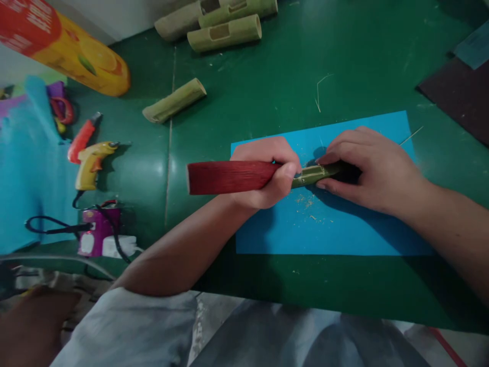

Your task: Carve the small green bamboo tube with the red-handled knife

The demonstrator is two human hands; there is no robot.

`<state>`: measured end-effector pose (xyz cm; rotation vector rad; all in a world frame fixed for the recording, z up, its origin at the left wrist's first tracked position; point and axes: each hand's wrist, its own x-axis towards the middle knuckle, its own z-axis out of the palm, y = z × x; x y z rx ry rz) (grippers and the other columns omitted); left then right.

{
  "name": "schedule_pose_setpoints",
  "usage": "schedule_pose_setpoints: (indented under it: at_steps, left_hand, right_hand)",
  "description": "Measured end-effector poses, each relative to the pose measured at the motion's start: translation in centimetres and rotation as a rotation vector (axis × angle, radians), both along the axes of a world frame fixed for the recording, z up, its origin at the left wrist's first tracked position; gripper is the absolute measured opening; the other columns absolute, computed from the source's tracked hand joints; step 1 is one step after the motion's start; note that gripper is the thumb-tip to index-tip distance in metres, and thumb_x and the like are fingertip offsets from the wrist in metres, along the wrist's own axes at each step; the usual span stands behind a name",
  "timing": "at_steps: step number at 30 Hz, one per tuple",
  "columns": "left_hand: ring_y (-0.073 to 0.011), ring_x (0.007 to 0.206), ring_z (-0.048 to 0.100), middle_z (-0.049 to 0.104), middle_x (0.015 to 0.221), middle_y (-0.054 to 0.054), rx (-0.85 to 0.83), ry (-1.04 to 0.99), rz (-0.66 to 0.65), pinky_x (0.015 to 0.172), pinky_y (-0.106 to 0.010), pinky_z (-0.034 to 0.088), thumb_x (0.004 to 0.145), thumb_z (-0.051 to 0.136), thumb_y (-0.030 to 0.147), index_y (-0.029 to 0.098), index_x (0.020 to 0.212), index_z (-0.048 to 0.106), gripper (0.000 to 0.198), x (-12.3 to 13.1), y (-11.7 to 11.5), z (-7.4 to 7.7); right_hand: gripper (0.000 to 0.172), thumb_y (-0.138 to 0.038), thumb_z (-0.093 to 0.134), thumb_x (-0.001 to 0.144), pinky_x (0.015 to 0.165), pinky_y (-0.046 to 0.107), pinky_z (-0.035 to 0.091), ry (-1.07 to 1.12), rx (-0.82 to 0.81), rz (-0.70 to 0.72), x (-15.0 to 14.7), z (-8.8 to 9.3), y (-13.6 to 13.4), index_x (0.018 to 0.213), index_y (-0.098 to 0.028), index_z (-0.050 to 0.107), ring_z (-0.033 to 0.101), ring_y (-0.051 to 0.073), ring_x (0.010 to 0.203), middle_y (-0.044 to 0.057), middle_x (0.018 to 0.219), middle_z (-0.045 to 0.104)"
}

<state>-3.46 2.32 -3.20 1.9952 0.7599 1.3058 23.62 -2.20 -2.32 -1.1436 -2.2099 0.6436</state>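
My left hand [263,173] is closed around the thick red wooden handle [229,177] of a tool. Its working end is hidden by my fingers, so I cannot tell the exact kind. The tool points right, towards a green bamboo tube [311,174] with a long pale cut along its top. My right hand [372,165] grips the tube's right end between thumb and fingers. Beneath both hands lies a blue sheet [282,234], with pale shavings [307,201] scattered below the tube.
A short bamboo tube [174,101] lies up left, and several notched tubes [225,34] lie at the back. To the left are a juice bottle [91,56], a yellow glue gun [91,163], an orange-handled cutter [83,139] and a purple power strip [97,227] with cables.
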Motion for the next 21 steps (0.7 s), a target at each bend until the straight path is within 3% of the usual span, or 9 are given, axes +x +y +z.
schedule_pose_setpoints:
  at_steps: [3,7,15,21]
  left_hand:
    - [-0.0141,0.056,0.070,0.076,0.069,0.002,0.128,-0.016,-0.175,0.055,-0.030,0.054,0.116,0.073,0.044,0.027,0.080,0.079,0.040,0.8,0.3,0.9]
    - [-0.0113,0.056,0.069,0.074,0.067,0.003,0.191,-0.034,-0.244,0.054,-0.026,0.051,0.113,0.073,0.030,0.023,0.079,0.071,0.035,1.3,0.5,1.6]
    - [-0.0133,0.053,0.065,0.072,0.067,0.002,0.187,-0.106,-0.167,0.049,-0.030,0.046,0.112,0.074,0.034,0.025,0.082,0.071,0.031,0.9,0.1,0.4]
    - [-0.0112,0.056,0.068,0.073,0.069,0.003,0.213,-0.083,-0.155,0.053,-0.027,0.049,0.115,0.071,0.035,0.024,0.085,0.074,0.033,1.0,0.2,0.7]
  right_hand:
    - [0.012,-0.035,0.086,0.103,0.091,0.056,0.056,-0.004,-0.004,-0.004,0.0,0.0,0.0,0.111,-0.031,0.078,0.076,0.038,0.106,0.010,0.114,0.085]
    - [0.012,-0.036,0.086,0.103,0.092,0.057,0.055,0.001,-0.002,-0.021,-0.1,-0.1,-0.1,0.111,-0.031,0.078,0.076,0.039,0.107,0.010,0.113,0.084]
    - [0.013,-0.038,0.085,0.103,0.093,0.057,0.056,-0.011,-0.022,-0.017,0.1,-0.1,0.0,0.114,-0.033,0.081,0.075,0.038,0.109,0.009,0.117,0.086]
    - [0.014,-0.040,0.084,0.104,0.094,0.055,0.056,-0.008,-0.015,0.007,0.3,0.1,0.1,0.115,-0.031,0.081,0.075,0.037,0.108,0.010,0.117,0.086]
